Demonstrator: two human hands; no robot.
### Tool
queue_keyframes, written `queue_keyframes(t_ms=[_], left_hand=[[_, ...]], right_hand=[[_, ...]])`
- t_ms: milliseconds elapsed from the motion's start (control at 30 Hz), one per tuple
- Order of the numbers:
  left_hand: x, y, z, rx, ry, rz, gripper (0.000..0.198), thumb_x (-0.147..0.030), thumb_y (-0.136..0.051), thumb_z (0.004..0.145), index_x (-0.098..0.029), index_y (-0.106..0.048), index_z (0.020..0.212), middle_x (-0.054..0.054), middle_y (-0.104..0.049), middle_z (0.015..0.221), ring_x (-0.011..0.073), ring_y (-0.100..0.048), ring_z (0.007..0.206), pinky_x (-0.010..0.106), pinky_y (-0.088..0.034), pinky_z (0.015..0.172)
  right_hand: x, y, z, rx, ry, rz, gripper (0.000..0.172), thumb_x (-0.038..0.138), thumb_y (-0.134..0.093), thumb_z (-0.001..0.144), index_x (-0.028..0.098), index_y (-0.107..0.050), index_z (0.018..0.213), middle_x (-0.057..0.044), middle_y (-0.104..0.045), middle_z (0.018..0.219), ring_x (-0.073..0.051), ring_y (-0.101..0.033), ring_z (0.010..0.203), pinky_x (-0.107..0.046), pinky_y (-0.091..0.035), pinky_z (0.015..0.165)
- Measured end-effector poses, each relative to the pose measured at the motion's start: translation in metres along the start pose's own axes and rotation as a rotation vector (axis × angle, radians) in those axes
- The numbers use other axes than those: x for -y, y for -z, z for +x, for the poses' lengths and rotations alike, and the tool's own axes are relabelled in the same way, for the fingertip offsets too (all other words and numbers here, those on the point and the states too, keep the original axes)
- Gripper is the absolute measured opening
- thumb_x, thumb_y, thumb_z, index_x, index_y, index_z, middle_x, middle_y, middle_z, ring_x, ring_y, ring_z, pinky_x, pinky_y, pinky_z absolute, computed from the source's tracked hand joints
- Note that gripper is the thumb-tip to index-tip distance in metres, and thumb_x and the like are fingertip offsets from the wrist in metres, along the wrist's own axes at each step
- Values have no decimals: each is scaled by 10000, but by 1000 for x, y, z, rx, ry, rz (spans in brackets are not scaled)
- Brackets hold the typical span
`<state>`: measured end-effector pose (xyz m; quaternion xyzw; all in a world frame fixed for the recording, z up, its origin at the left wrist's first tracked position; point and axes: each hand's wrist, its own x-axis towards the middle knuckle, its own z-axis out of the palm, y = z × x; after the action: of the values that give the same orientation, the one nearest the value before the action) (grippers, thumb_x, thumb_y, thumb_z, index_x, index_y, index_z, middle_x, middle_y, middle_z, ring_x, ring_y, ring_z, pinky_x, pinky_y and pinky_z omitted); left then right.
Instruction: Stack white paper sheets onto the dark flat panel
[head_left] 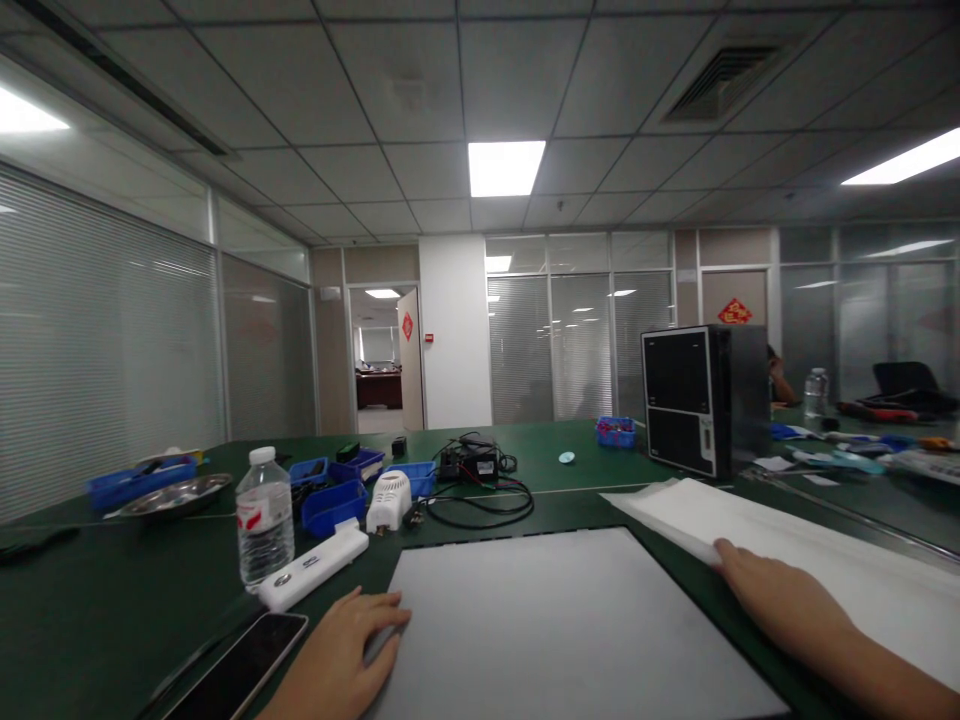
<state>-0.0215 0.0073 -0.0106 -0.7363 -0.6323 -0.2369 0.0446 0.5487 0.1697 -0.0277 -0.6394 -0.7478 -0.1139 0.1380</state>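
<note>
A flat grey-white panel point(525, 620) with thin dark edges lies on the green table in front of me. My left hand point(352, 640) rests at its left edge, fingers stretched out and slightly apart, their tips touching the surface. To the right, my right hand point(780, 590) pinches the near left edge of a large white sheet point(795, 540). The sheet's left side is lifted a little from the table. Most fingers of that hand are hidden under or behind it. Beside my left hand lies a dark-screened phone point(240, 665).
A white power strip point(315, 568) and a water bottle point(265, 520) stand left of the panel. Behind are blue bins point(334, 507), a white plug-in device point(389, 502) and black cables point(480, 510). A black computer case point(682, 400) stands back right, near a seated person point(780, 380).
</note>
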Motion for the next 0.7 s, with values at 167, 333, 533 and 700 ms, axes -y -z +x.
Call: queue_keyframes(t_ms=[167,333,533,700], left_hand=[[-1,0,-1,2,35,-17,304,-420,-589,881,-380,-757,1131,-12,-716,1304,281,-639,1248,518,-393,1186],[-4,0,-1,20,54,-22,326,-401,-567,884,-364,-752,1150,-5,-697,1335,289,-623,1267,492,-451,1146],[-2,0,0,46,57,-5,343,-396,-552,895,-355,-735,1183,2,-667,1377,275,-602,1295,464,-448,1151],[-1,-1,-1,29,53,-18,353,-382,-555,898,-327,-729,1200,21,-655,1394,276,-596,1300,459,-449,1150]], right_hand=[[49,28,-17,-52,222,186,498,469,-392,957,211,-655,1292,-139,-698,1278,-351,-661,1154,-540,-506,1023],[97,62,-52,226,484,407,461,568,-449,955,385,-624,1340,-17,-651,1375,-298,-600,1260,-502,-441,1126],[95,62,-48,137,462,347,469,568,-435,960,353,-651,1315,-45,-625,1407,-304,-573,1287,-514,-419,1133],[75,47,-30,19,238,195,483,515,-390,958,247,-790,997,-115,-769,1047,-320,-707,946,-523,-540,906]])
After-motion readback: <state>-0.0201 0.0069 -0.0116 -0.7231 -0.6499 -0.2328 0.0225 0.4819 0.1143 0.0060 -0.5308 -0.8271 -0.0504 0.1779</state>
